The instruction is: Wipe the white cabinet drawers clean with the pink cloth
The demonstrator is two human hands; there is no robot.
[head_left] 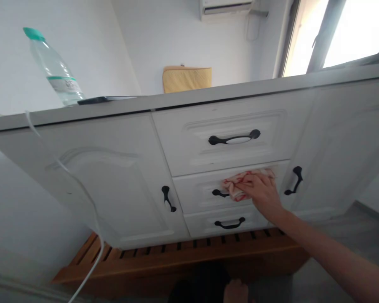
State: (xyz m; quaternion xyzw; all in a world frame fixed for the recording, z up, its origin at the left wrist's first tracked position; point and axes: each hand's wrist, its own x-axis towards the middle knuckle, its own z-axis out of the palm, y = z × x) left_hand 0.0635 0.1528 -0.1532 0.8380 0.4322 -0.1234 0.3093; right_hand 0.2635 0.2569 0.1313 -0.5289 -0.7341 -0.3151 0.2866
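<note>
Cloth (240,185), white with red marks, is pressed flat against the middle drawer (205,189) of a white cabinet (113,176) by the right hand (260,189); its fingers (251,180) are spread open over it, just right of the black handle (219,193). The left hand (236,291) is seen low at the near edge, its fingers hidden. A water bottle (55,69) stands on the top, far left.

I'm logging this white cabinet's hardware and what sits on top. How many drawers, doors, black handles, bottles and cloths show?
Drawers: 3
Doors: 2
Black handles: 5
Bottles: 1
Cloths, under the right hand: 1
Total: 12
</note>
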